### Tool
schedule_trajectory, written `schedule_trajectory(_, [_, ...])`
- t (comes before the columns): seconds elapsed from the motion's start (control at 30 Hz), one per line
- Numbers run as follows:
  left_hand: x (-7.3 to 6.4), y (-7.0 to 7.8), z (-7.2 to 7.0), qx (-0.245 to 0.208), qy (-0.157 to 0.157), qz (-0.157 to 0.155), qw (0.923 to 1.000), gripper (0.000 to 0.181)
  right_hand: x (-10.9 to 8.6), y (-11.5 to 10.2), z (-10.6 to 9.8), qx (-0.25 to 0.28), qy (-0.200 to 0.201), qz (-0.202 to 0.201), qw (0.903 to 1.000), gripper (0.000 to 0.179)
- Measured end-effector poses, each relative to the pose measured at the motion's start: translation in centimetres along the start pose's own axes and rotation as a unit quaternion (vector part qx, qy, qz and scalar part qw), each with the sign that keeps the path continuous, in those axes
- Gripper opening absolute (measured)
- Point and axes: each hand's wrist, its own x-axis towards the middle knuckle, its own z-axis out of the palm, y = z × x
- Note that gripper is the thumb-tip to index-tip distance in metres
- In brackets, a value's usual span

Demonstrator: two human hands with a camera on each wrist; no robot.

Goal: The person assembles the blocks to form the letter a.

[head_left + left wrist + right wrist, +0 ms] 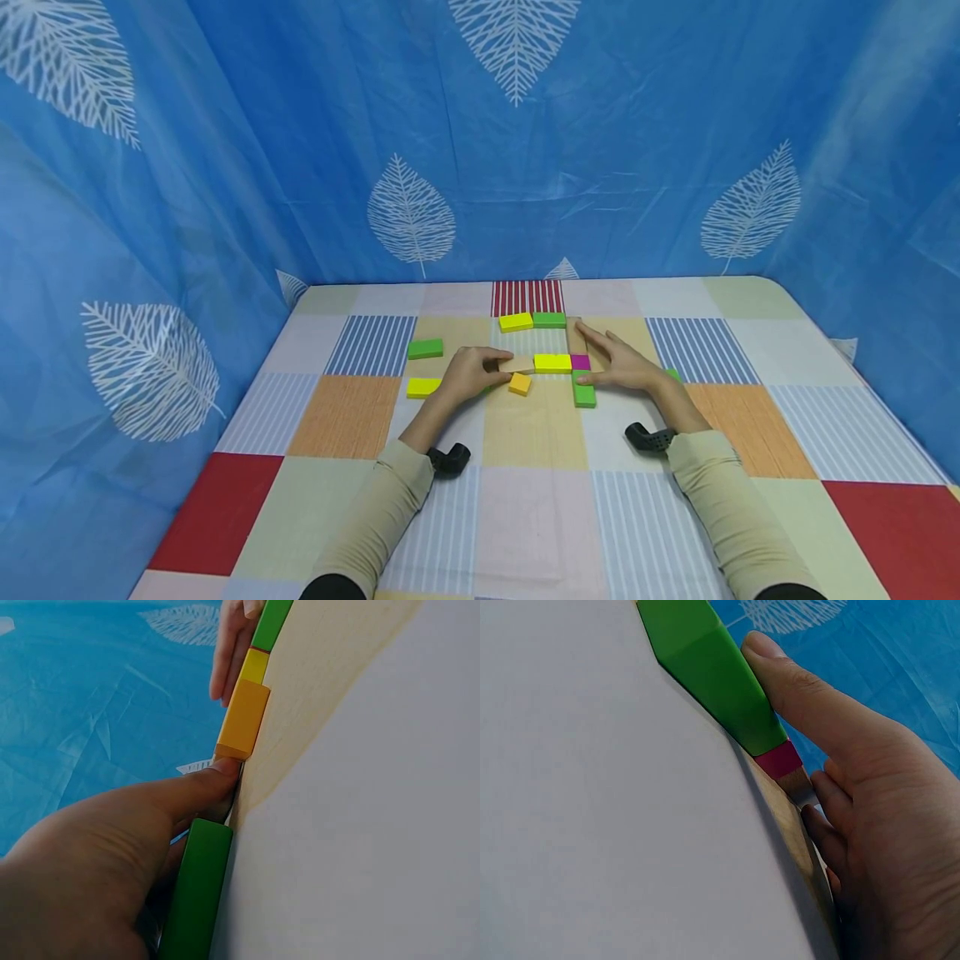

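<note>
Near the middle of the table, my left hand (467,373) pinches the left end of a plain wooden block (517,364) between thumb and fingers. That block lines up with a yellow block (552,363) and a small magenta block (580,362). An orange block (520,383) lies just in front of it. My right hand (626,367) is spread, its thumb touching a green block (584,390) below the magenta one. Its index finger reaches a second wooden block (576,337) behind. In the left wrist view a green block (195,892) lies beside my left hand.
Farther back, a yellow block (516,322) and a green block (549,320) lie end to end. Left of my left hand are another green block (425,348) and yellow block (423,387). A green block (672,374) shows partly behind my right wrist. Blue curtains (600,150) surround the patchwork-covered table (532,517).
</note>
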Motion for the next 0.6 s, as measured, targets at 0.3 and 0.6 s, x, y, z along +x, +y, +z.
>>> schedule_trajectory(0.3, [-0.1, 0.3, -0.4, -0.004, -0.012, 0.0, 0.9999, 0.041, -0.1, 0.0, 0.0, 0.001, 0.001, 0.002, 1.0, 0.105])
schedule_trajectory(0.6, [-1.2, 0.9, -0.8, -0.022, 0.024, 0.058, 0.9978, 0.03, 0.0, 0.0, 0.1, -0.001, 0.003, 0.001, 1.0, 0.105])
